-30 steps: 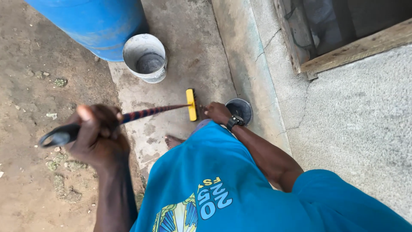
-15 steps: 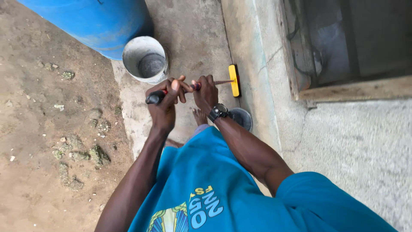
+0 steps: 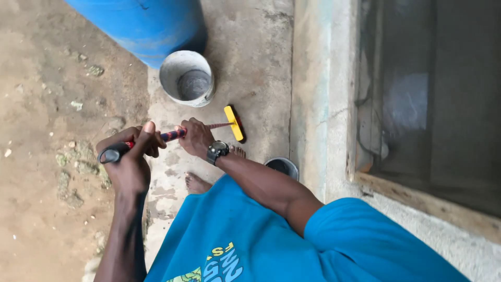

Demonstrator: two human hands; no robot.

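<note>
I hold a long-handled broom [image 3: 169, 136] with a striped red and dark handle and a yellow head [image 3: 234, 122] that rests on the concrete floor. My left hand [image 3: 130, 156] grips the black end of the handle. My right hand [image 3: 195, 138], with a dark wristwatch, grips the handle further along, closer to the head. Both my bare feet [image 3: 197, 183] stand on the concrete below the handle. I wear a blue shirt.
A white bucket [image 3: 187, 78] stands just beyond the broom head, next to a big blue barrel [image 3: 141, 26]. A small dark bowl [image 3: 283, 167] sits by my feet near the grey wall [image 3: 313, 94]. Bare dirt ground lies to the left; a window is on the right.
My hands moved apart along the handle and the left hand slid back to its end. The broom head shifted left, away from the wall, and the view turned slightly.
</note>
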